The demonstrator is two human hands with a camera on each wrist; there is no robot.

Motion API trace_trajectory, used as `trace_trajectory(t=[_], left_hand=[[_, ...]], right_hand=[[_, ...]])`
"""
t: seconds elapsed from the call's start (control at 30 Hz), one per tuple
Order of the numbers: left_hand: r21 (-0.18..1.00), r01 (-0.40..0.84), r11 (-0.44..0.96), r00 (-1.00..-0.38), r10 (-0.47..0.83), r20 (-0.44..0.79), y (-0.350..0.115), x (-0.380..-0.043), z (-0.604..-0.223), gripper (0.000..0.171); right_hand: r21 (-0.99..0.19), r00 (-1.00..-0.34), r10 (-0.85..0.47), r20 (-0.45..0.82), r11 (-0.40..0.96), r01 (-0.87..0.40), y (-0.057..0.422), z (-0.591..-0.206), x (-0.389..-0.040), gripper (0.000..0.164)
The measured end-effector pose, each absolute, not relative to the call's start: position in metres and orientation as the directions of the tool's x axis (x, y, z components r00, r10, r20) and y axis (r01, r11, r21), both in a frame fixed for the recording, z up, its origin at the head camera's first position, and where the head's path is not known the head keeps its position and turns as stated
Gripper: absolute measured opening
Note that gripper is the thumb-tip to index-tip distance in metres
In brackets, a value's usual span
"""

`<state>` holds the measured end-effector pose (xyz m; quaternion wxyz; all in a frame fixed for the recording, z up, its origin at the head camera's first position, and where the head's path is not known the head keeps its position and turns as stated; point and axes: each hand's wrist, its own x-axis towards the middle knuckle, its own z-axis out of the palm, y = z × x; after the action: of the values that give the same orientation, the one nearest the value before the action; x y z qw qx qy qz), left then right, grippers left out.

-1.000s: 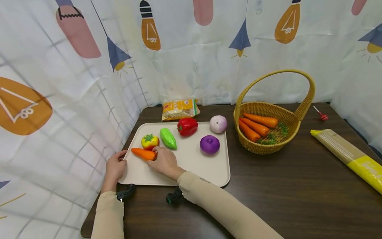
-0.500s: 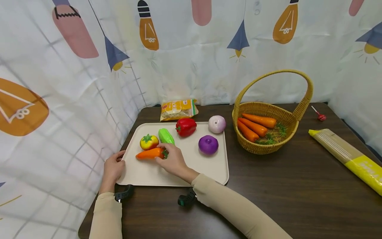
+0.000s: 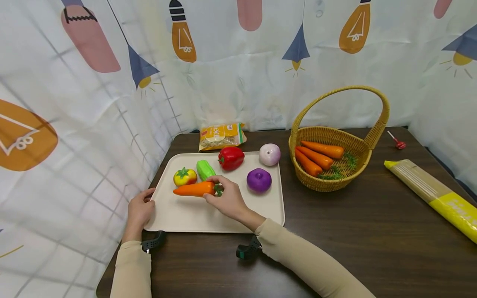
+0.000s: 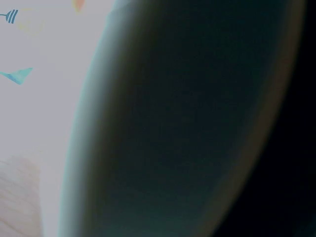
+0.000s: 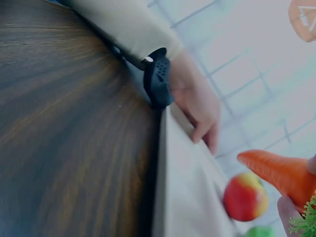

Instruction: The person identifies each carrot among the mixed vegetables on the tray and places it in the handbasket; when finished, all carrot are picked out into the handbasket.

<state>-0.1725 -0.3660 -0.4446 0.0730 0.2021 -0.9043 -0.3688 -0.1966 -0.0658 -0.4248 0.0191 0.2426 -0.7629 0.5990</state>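
An orange carrot (image 3: 195,189) with a green leafy top is pinched near its thick end between the thumb and fingers of my right hand (image 3: 229,198). In the right wrist view, the carrot (image 5: 279,173) appears raised off the tray. My left hand (image 3: 140,209) grips the left rim of the cream tray (image 3: 179,215), its thumb on the inner side. On that tray sit a yellow-red tomato (image 3: 185,177), a green vegetable (image 3: 205,169) partly behind the right hand, a red bell pepper (image 3: 231,158), a pale purple onion (image 3: 270,154) and a dark purple onion (image 3: 258,180). The left wrist view is mostly dark blur.
Right of the tray stands a wicker basket (image 3: 324,185) with a tall handle, holding 3 carrots (image 3: 316,157). A yellow food packet (image 3: 221,136) lies behind the tray. Farther right are a red lollipop (image 3: 400,144) and a long yellow noodle pack (image 3: 432,192). Curtains (image 3: 246,82) surround the table.
My right hand has drawn the carrot to the right across the tray, away from the tomato's left side, and lifted it slightly. The left hand stays at the tray's rim.
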Motion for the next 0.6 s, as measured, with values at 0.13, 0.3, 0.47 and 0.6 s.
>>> trace_trajectory(t=[0.13, 0.3, 0.47, 0.6], left_hand=[[0.698, -0.309, 0.646, -0.908, -0.419, -0.014, -0.367, -0.172, -0.445, 0.055], [0.7, -0.324, 0.637, -0.905, -0.425, -0.032, -0.366, -0.172, -0.445, 0.055], [0.697, -0.325, 0.639, -0.905, -0.425, -0.033, -0.367, -0.172, -0.444, 0.055], [0.695, -0.318, 0.645, -0.907, -0.421, -0.023, -0.366, -0.173, -0.444, 0.055]], right_hand=[[-0.904, -0.878, -0.333, 0.344, 0.135, -0.406, -0.047, -0.42, -0.199, 0.037], [-0.906, -0.88, -0.316, 0.354, 0.116, -0.406, -0.021, -0.413, -0.205, 0.036], [-0.911, -0.89, -0.307, 0.337, 0.132, -0.39, 0.003, -0.405, -0.211, 0.036], [-0.906, -0.888, -0.314, 0.336, 0.152, -0.396, 0.02, -0.401, -0.215, 0.034]])
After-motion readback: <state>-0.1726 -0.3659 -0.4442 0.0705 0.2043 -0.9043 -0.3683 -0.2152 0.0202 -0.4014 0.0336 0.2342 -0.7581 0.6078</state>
